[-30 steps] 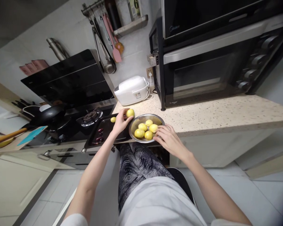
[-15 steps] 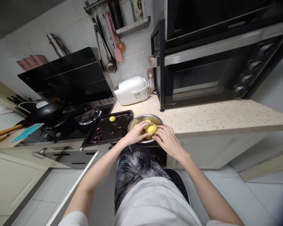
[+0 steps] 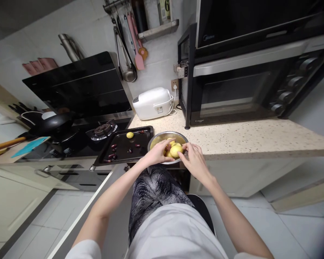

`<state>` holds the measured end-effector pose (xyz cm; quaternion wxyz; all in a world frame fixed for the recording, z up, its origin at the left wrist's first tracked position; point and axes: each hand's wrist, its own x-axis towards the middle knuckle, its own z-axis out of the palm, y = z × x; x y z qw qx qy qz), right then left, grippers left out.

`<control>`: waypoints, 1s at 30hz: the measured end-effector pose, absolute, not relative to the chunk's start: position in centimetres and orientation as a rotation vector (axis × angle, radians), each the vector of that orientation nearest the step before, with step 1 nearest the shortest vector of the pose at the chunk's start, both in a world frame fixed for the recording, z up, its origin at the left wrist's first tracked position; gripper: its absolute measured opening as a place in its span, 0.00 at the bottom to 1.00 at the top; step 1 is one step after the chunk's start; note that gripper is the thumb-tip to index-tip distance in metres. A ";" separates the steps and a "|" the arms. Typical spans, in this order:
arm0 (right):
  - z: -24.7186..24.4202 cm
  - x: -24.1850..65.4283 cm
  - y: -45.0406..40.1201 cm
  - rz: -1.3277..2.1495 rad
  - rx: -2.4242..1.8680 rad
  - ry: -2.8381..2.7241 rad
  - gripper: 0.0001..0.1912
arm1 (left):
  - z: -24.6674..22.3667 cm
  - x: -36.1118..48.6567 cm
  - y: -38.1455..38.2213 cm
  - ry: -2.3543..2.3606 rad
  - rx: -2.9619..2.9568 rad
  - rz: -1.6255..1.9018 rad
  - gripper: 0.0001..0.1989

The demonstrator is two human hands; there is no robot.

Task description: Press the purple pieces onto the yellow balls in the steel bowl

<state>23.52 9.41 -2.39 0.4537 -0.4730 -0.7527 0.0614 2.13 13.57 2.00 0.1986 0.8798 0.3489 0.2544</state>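
A steel bowl (image 3: 152, 138) at the counter's front edge holds yellow dough balls and something dark red. Over it, my left hand (image 3: 159, 152) curves its fingers around the left side of a yellow ball (image 3: 176, 150). From the right, my right hand (image 3: 194, 160) pinches the same ball between thumb and fingers. Left of the bowl lies a black baking tray (image 3: 120, 146). One yellow ball (image 3: 130, 135) sits near its back, with several dark red pieces (image 3: 113, 146) scattered on its left and middle.
A white appliance (image 3: 153, 103) with a cord stands behind the bowl. An oven (image 3: 234, 93) stands on the counter to the right. Left of the tray are a gas burner (image 3: 102, 130) and a black wok (image 3: 52, 124). An open drawer's edge (image 3: 78, 216) runs at the lower left.
The yellow ball has turned and shifted slightly right between my hands. My right fingers have closed in on its right side. The view has shifted a little.
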 end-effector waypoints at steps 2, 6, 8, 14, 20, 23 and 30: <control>-2.3 23.5 9.6 0.193 -1.179 -1.832 0.09 | 1.6 2.1 13.8 1.003 2.451 0.723 0.48; -2.0 23.5 10.1 0.260 -1.208 -1.870 0.09 | 1.2 2.0 14.2 1.026 2.453 0.686 0.48; -1.7 23.5 10.2 0.265 -1.223 -1.899 0.08 | 1.2 2.0 14.3 1.018 2.458 0.661 0.47; -0.4 23.4 10.3 0.264 -1.328 -1.972 0.09 | 2.0 2.4 14.4 1.064 2.464 0.534 0.44; 0.5 23.1 10.8 0.256 -1.383 -1.994 0.10 | 2.7 2.5 14.3 1.051 2.452 0.489 0.41; 0.4 22.7 11.3 0.186 -1.399 -1.970 0.11 | 2.9 1.8 14.8 0.915 2.350 0.437 0.42; 0.8 22.8 12.0 0.236 -1.402 -2.061 0.15 | 2.7 0.5 15.8 0.773 2.262 0.406 0.47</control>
